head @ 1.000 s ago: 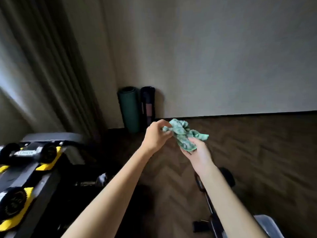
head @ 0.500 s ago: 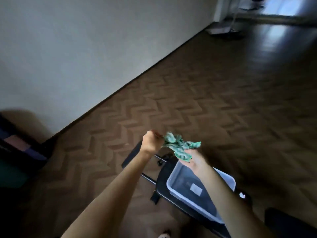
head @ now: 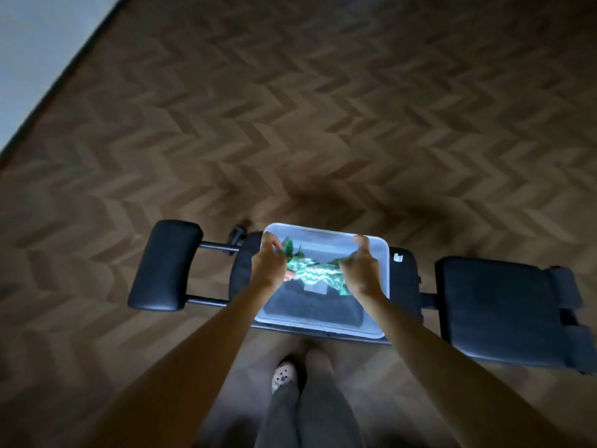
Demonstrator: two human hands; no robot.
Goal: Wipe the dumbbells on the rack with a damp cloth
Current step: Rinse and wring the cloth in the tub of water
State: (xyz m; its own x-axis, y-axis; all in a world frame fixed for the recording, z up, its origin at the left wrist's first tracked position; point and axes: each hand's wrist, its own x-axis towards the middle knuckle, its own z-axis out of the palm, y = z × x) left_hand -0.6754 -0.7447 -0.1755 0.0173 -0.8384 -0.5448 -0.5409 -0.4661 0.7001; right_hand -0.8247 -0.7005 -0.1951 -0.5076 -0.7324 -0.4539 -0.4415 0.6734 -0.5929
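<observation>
Left hand (head: 268,266) at 9 o'clock and right hand (head: 360,270) at 3 o'clock pinch a crumpled green-white cloth (head: 310,274) over a clear plastic tub (head: 316,318).

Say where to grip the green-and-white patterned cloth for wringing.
Grip the green-and-white patterned cloth at its two bunched ends, one hand coming from each side, as the left hand and right hand do. It is stretched crosswise over the clear plastic tub, so the ends offer the firmest hold.
</observation>
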